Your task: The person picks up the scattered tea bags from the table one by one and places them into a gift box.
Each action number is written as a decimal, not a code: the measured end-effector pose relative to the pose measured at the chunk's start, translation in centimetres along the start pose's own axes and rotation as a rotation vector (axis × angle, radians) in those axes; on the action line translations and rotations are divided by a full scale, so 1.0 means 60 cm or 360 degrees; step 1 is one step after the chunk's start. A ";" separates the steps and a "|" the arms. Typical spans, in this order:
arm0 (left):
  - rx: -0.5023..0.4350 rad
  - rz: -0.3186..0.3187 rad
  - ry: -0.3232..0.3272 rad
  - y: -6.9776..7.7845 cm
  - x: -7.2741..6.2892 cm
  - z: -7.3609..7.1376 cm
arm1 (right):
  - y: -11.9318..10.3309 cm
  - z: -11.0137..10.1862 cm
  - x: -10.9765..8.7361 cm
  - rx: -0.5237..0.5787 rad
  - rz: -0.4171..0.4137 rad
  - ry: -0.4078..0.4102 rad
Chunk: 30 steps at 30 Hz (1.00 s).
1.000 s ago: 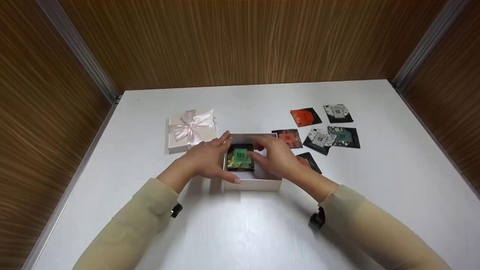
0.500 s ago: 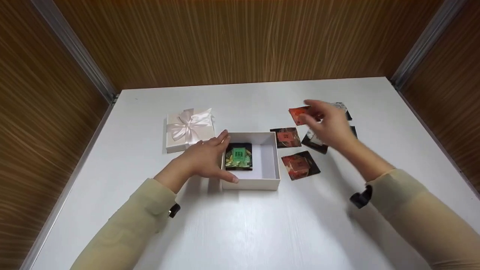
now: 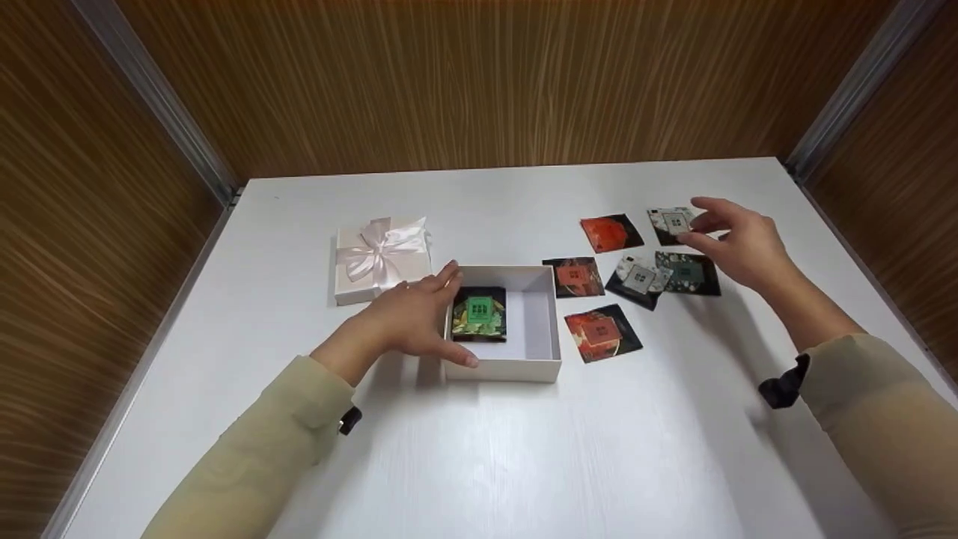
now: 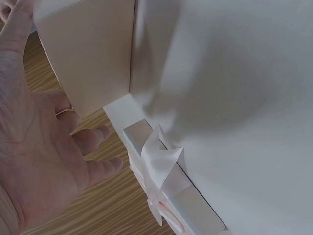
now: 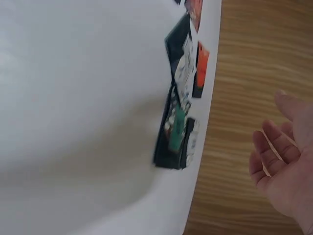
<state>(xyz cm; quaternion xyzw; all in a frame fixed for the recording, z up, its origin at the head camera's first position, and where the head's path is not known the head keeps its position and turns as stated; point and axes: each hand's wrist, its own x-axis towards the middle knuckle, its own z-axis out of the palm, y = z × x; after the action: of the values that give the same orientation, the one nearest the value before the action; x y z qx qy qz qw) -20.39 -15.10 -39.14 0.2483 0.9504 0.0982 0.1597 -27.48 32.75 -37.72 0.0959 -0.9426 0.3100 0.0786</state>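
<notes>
My left hand point(image 3: 412, 318) rests against the left side of an open white box point(image 3: 516, 368), thumb at the front rim and fingers at the back corner. In the left wrist view its fingers are spread beside the box wall point(image 4: 93, 54). A flat sachet with a green label point(image 3: 479, 314) lies in the box's left part. My right hand point(image 3: 741, 239) hovers by a white-and-black sachet point(image 3: 670, 222) at the back right, thumb and fingers apart. In the right wrist view that hand point(image 5: 288, 152) holds nothing; contact with the sachet cannot be made out.
A box lid with a pink ribbon bow point(image 3: 380, 258) stands left of the box. Right of it lie a dark green sachet point(image 3: 688, 274), a white one point(image 3: 636, 279) overlapping it, and red sachets point(image 3: 602, 333). Wood-patterned panels point(image 3: 479, 82) border the white table point(image 3: 479, 464).
My right hand has left the box and moved right and back, past the red sachets, to the white-and-black sachet. The green-labelled sachet stays in the box. My left hand has kept its place.
</notes>
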 end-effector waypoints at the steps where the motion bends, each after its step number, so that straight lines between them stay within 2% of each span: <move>1: 0.0004 -0.0001 -0.0001 0.000 0.001 0.001 | 0.008 -0.002 -0.001 0.0003 0.0033 -0.0024; 6: 0.0016 -0.0021 -0.0012 -0.002 0.003 0.004 | 0.040 -0.004 0.000 0.0060 0.0185 -0.0117; 10: 0.0008 -0.0030 -0.0018 -0.003 0.000 0.005 | 0.059 0.004 -0.001 0.0095 0.0247 -0.0182; 22: 0.0006 -0.0031 -0.0022 0.000 0.001 -0.002 | 0.101 0.034 -0.005 0.0154 0.0340 -0.0454; 30: 0.0010 -0.0016 -0.0018 -0.003 -0.001 0.002 | 0.112 0.049 -0.005 0.0194 0.0341 -0.0509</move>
<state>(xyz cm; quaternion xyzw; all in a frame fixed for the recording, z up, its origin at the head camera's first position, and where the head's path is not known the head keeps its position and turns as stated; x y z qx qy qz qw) -20.37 -15.28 -39.27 0.2446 0.9510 0.0929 0.1649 -28.98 36.31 -43.94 0.0475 -0.9274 0.3539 -0.1116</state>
